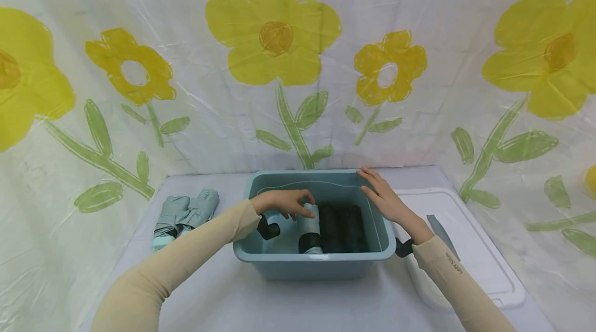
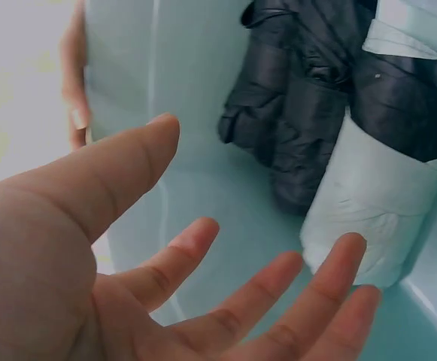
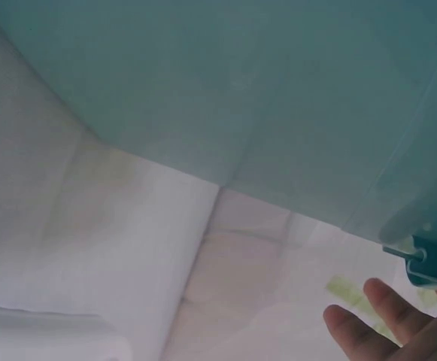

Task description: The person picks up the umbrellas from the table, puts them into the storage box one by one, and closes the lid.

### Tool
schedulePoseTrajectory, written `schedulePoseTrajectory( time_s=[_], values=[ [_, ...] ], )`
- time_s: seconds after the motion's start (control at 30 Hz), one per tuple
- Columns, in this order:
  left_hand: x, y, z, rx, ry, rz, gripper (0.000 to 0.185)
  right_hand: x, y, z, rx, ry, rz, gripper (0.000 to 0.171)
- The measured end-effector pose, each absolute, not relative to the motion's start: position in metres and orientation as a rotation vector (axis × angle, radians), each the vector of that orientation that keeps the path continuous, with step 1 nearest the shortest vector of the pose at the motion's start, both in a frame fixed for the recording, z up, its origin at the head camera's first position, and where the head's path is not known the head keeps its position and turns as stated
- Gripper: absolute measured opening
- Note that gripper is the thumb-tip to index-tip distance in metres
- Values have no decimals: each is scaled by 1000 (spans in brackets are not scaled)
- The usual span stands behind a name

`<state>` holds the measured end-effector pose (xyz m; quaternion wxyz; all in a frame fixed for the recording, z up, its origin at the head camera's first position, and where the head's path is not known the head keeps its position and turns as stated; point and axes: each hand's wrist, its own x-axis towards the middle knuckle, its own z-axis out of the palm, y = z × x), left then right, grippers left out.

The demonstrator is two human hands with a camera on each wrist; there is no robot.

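Teal bin (image 1: pixel 316 270), seemingly mid-packing: my left hand (image 1: pixel 286 201) hangs loose inside, right hand (image 1: pixel 385 202) straight-fingered at its right; bundles (image 1: pixel 170 213) leftward likely need gripping next.

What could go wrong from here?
1. The pale blue cylindrical fabric roll with a black band might tip or roll left if the left hand nudges it: there is open space on that side.
2. The right hand, at the rectangular blue-green plastic bin's rim, could shift the bin.
3. The two pale blue-green fabric bundles outside look loosely folded and may unravel.
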<state>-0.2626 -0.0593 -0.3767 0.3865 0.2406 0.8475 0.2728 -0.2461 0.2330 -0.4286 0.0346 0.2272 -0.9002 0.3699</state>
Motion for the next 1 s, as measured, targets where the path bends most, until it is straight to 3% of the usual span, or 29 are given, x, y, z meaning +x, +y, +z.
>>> schedulePoseTrajectory(
  time_s=[0.3,1.0],
  values=[
    [-263,-72,-366,683,2166,796,41,-243,231,-427,688,-2777,1141,48],
    [-265,-113,-359,899,2292,1153,40,-242,231,-428,693,-2753,1154,48]
  ],
)
